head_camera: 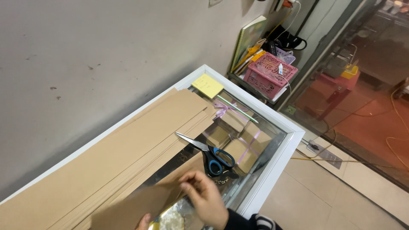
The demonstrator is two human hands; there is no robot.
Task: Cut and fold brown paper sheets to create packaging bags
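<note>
Nearest the camera, our right hand (pixel 206 198) lay bent over the near end of a brown paper sheet (pixel 136 206), its fingers (pixel 191 179) pinched together on the sheet's upper edge. Of our left hand (pixel 144 221) only a fingertip showed at the bottom border, touching the sheet from below; whether it was closed on the paper we could not tell. Just beside that fingertip lay a crinkled clear wrapper with something pale inside (pixel 170 219).

We judged the step in hand to be the handling of this single sheet, gripped at one end and resting flat on the glass-topped counter (pixel 272 170). Any further move with it would call for a firm pinch at both edges, so that the thin paper neither creased nor slid on the glass.

Just beyond the right hand rested a pair of scissors (pixel 208 153) with blue-and-black handles, blades closed and pointing away to the left. Left of them, long strips of brown cardboard (pixel 115 149) lay stacked along the wall side. Under the glass we saw boxes tied with lilac ribbon (pixel 238 142). At the far corner sat a yellow notepad (pixel 207 85) and a thin green-and-white stick (pixel 237 109). Beyond the counter stood a pink basket (pixel 269 73).
</note>
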